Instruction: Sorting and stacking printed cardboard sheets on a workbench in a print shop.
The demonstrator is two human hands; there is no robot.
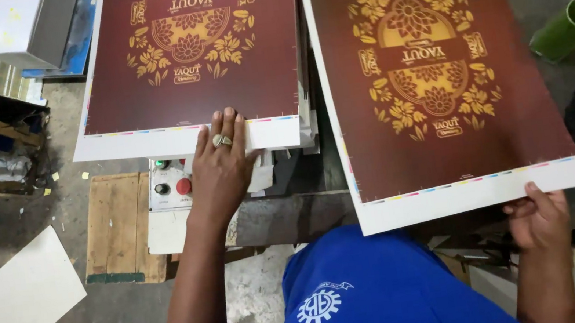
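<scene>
Head view: my left hand (pixel 220 164), ring on one finger, lies flat with fingers spread on the white near margin of the stack of printed sheets (pixel 188 56), dark maroon with gold floral ornament. My right hand (pixel 537 216) is clamped on the near right corner of a loose printed sheet (pixel 439 75), thumb on top, the sheet held just right of the stack. A control box (pixel 171 188) with buttons sits under my left hand. Green cup (pixel 572 26) far right.
</scene>
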